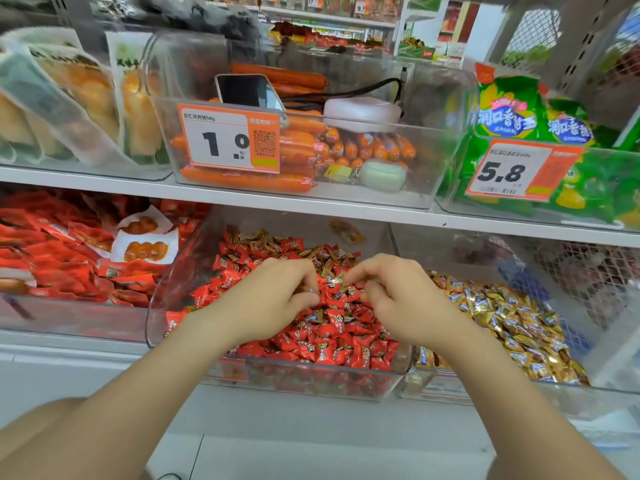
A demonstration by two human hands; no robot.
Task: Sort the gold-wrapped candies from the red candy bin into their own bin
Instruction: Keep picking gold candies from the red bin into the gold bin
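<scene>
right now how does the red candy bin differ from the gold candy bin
The red candy bin holds mostly red wrappers with gold mixed in; the gold candy bin shows only gold. The left hand and right hand, pinching a gold candy, reach into the red candy bin, none into the gold candy bin. Both are clear, side by side on one shelf.

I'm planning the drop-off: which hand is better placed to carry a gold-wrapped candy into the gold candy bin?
Right. The right hand is next to the gold candy bin, with a gold-wrapped candy at its fingertips; the left hand would have to cross the red candy bin.
</scene>
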